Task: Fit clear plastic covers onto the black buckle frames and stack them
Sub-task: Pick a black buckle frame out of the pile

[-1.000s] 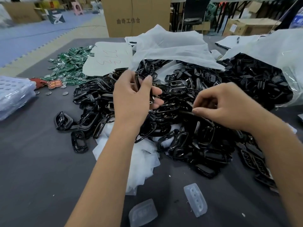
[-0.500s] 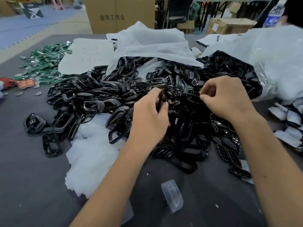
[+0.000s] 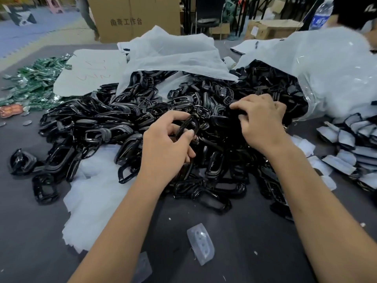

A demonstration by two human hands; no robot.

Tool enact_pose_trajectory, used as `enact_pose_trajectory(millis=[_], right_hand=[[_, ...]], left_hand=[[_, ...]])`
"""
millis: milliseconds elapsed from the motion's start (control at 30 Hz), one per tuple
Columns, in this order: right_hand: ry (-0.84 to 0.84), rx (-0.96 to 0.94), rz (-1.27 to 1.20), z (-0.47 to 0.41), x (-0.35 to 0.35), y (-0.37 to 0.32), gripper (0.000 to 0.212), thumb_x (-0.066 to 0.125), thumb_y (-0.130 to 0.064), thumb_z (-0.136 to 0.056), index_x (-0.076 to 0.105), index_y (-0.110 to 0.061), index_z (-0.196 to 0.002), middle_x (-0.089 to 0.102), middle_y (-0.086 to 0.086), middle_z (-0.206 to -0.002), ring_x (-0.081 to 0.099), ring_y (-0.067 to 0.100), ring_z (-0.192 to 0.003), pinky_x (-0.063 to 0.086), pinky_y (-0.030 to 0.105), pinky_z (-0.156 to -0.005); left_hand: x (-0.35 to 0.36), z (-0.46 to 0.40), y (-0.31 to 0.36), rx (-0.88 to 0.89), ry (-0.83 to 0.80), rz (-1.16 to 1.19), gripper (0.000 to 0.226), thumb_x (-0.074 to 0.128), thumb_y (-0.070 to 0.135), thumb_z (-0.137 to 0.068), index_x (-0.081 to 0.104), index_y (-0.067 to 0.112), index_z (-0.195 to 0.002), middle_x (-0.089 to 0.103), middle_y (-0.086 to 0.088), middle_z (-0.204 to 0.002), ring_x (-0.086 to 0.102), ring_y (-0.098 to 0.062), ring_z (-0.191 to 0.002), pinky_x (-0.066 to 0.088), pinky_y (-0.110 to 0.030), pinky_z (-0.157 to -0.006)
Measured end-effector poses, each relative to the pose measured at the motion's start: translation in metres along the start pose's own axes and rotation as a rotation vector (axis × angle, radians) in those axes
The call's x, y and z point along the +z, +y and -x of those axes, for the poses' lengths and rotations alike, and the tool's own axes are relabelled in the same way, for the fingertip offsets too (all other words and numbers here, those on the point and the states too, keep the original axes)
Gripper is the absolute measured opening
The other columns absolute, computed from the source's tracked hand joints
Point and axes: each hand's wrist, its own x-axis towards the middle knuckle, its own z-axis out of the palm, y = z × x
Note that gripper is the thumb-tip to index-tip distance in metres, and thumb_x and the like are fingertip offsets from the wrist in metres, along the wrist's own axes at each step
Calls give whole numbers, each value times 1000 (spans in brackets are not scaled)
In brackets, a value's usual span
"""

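Glossy black buckle frames (image 3: 114, 127) are heaped on a dark grey bench (image 3: 26, 231). White bags (image 3: 175, 52) are spread at the far side, and green packets (image 3: 34, 82) at the far left. A translucent clear cover (image 3: 201, 245) with pale dots is seen near. The cardboard box (image 3: 130, 17) is brown with dark lettering.

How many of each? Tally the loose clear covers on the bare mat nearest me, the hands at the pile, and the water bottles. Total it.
Clear covers: 2, one at and one by the bottom edge
Hands: 2, left hand gripping a black buckle frame, right hand on the pile
Water bottle: 1
Total: 5
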Motion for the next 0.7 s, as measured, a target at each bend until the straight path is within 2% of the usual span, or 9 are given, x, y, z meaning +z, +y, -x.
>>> enact_pose_trajectory(millis=[100,133,200,267,367,433,567,633,700], right_hand=[[113,16,-18,-2,-1,3,19,65,-22,-98,74,-29,-113,70,-6,-114,49,25,-119,21,38,-89],[114,31,-12,-2,1,4,21,62,-26,-100,71,-28,-119,69,-4,-119,47,26,-120,23,39,-89],[26,18,60,-1,6,3,36,53,-27,-105,60,-30,-141,59,-3,-143,40,27,-128,28,43,-91],[-39,-18,82,3,13,0,43,47,-20,-107,56,-34,-147,54,-9,-152,39,24,-132,25,42,-94],[41,-23,-25,4,12,-4,39,59,-11,-99,70,-32,-131,67,-12,-134,45,20,-123,16,35,-87],[60,-1,5,3,7,-2,31,69,-15,-95,75,-26,-123,72,-5,-125,49,25,-119,17,35,-86],[145,53,8,2,-4,0,19,76,-19,-92,78,-17,-111,73,8,-107,56,36,-111,34,43,-90],[212,38,-11,3,-9,-1,16,78,-19,-91,78,-15,-106,74,8,-101,58,36,-107,40,47,-92],[277,27,-47,2,-13,-3,14,79,-19,-90,78,-13,-103,74,9,-101,58,35,-107,44,44,-94]], left_hand=[[-2,-1,0,-31,2,45,30,65,2,-96,70,27,-111,72,-7,-79,66,-19,-49,50,-24,-47],[-3,-1,0,-44,2,60,30,65,1,-96,71,26,-112,73,-8,-81,66,-19,-50,50,-24,-48],[-5,-2,-1,-65,4,88,31,64,0,-96,72,24,-115,74,-10,-85,66,-18,-51,51,-23,-50],[-6,-2,-1,-79,4,112,33,63,-1,-97,73,20,-119,74,-14,-88,66,-17,-52,51,-22,-49],[-7,-2,0,-102,1,120,35,61,-3,-98,72,18,-123,74,-18,-93,66,-17,-53,51,-23,-51],[-6,-3,1,-118,-5,129,35,60,-3,-98,71,18,-124,73,-19,-96,66,-17,-55,52,-23,-52],[-8,-4,1,-149,-11,139,34,61,-1,-98,72,19,-123,72,-17,-104,67,-15,-57,53,-23,-56],[-9,-5,1,-145,-6,136,32,63,0,-97,72,18,-121,75,-15,-98,69,-16,-59,54,-24,-59],[-11,-5,0,-132,12,131,27,65,1,-96,70,16,-117,77,-12,-88,71,-18,-60,55,-26,-60]])
